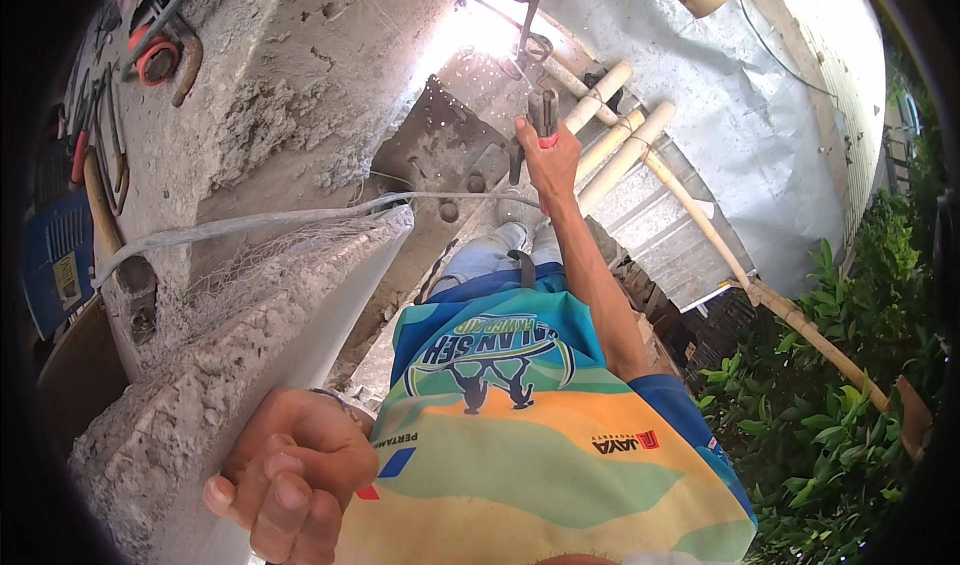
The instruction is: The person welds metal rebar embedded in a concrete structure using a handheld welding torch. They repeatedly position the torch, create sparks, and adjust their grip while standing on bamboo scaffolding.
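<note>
My right hand [553, 162] is wrapped round the handle of a welding electrode holder [543, 115], its dark jaws pointing away from me. Beyond the jaws a white welding glare [470, 30] burns beside thin metal bars [533, 10], and sparks scatter below it. The glare hides the exact spot being welded. A grey cable [300, 215] runs from the left over the concrete toward my right hand. At the lower left my left hand [295, 475] is held beside the broken concrete wall edge [190, 405], fingers curled in, with nothing visible in them.
Hand tools, among them a tool with a red ring [155, 57] and a wooden handle [100, 205], lie at the far left near a blue container [58, 265]. Bamboo poles [630, 155] and metal sheeting [680, 75] lie to the right. Leafy plants [830, 405] grow at lower right.
</note>
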`<state>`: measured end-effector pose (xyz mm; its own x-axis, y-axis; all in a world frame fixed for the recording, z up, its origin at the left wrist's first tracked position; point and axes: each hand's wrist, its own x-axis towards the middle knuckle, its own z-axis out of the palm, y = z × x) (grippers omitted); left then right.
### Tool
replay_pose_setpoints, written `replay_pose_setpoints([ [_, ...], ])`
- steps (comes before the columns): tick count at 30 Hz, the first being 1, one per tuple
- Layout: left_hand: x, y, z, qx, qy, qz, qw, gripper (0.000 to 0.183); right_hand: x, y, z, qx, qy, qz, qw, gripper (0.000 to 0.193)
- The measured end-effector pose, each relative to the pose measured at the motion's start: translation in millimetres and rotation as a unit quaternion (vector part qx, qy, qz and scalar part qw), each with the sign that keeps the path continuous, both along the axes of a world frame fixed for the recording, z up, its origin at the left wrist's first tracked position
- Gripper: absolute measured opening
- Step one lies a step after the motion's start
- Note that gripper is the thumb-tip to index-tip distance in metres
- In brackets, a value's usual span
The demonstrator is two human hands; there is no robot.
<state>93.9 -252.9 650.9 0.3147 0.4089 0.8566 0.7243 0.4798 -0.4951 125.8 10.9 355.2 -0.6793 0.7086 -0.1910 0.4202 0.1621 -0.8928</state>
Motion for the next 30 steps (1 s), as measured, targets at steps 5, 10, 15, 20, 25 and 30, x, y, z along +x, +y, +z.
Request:
replay_pose_setpoints([
  [5,0.4,3.0,-2.7,-0.001,-0.012,0.017,1.0,0.013,-6.0,4.6,-1.2,0.003,0.007,0.006,1.0,0.052],
  [10,1.2,5.7,-3.9,0.008,-0.028,0.012,1.0,0.013,-7.0,4.5,-2.1,0.014,0.011,0.007,1.0,0.053],
  [15,1.2,5.0,-4.0,0.009,-0.017,0.017,1.0,0.013,-6.5,4.2,-0.5,0.005,0.015,0.001,1.0,0.053],
  [20,1.0,3.5,-3.2,0.004,-0.014,0.013,1.0,0.014,-7.0,4.2,-0.8,0.003,-0.001,0.004,1.0,0.054],
  [25,0.7,5.3,-2.4,-0.001,-0.037,-0.007,0.999,0.015,-7.4,3.5,2.0,-0.001,0.004,0.0,1.0,0.055],
  [30,-1.2,3.8,1.8,-0.021,-0.016,0.005,1.0,0.018,-7.7,3.0,-1.1,-0.012,0.004,-0.005,1.0,0.056],
])
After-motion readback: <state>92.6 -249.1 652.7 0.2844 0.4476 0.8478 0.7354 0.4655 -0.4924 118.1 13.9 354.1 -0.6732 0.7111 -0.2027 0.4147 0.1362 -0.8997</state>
